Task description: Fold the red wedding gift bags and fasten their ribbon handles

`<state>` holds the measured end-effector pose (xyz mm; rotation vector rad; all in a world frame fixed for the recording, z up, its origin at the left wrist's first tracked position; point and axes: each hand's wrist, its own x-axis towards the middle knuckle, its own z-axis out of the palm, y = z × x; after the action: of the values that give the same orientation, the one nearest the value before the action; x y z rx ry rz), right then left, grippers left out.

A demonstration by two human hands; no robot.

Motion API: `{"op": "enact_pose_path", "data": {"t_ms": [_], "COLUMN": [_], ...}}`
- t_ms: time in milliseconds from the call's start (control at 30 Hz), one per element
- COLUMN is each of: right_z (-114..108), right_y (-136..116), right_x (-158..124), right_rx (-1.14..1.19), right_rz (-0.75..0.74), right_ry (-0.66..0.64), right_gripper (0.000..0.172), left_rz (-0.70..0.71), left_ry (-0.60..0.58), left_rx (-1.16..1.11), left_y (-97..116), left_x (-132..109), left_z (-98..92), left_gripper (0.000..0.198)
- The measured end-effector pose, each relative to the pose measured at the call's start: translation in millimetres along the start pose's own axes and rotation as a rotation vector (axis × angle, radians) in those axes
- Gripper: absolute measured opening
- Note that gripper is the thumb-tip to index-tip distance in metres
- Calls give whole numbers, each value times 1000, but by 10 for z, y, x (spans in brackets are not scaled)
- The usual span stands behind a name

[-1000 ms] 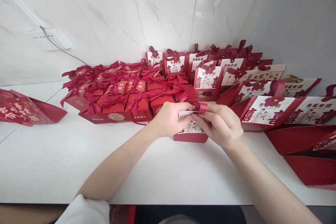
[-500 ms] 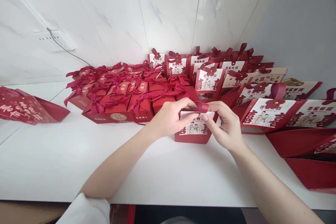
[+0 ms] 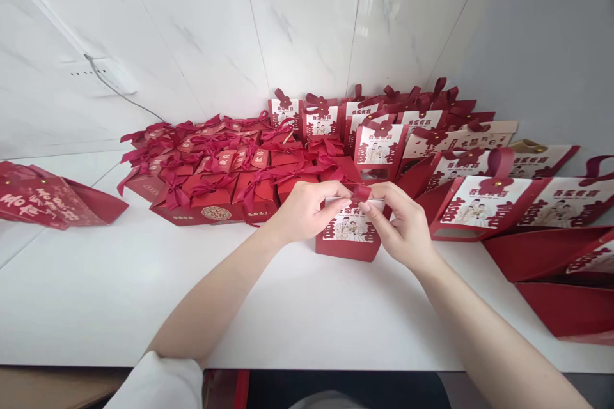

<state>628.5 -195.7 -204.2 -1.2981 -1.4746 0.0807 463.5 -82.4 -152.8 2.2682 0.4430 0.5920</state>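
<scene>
A red gift box with a white printed front stands upright on the white counter, between my two hands. Its dark red ribbon loop sticks up from the top edge. My left hand pinches the top of the box at the left of the ribbon, thumb in front and fingers behind. From the right, my right hand closes thumb and fingers on the top edge beside the ribbon. Fingertips partly cover the top of the print, and the back of the box is hidden.
Rows of small red boxes with ribbon bows stand against the tiled wall. Several printed gift boxes with ribbon loops fill the right side. At the far left lie red bags on the white counter. A cable hangs from a wall socket.
My hands and the gift box have shifted slightly left in view. More of the box's printed front shows, as my fingers sit a little higher on it. Both hands keep their pinch.
</scene>
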Motion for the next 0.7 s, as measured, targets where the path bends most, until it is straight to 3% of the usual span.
{"op": "enact_pose_path", "data": {"t_ms": [167,400,700], "right_z": [-10,-13,-144], "right_y": [-16,-31,72], "right_x": [8,19,55], "right_rx": [-5,-109,-571], "right_rz": [-14,-179,-581], "right_ry": [17,88,105], "right_gripper": [6,20,37], "left_rz": [-58,7,44], "left_ry": [-77,-20,28], "left_rx": [-33,-17,24], "left_y": [49,63,21], "left_x": [-13,-18,10], "left_z": [-67,-9,35], "left_gripper": [22,22,21]}}
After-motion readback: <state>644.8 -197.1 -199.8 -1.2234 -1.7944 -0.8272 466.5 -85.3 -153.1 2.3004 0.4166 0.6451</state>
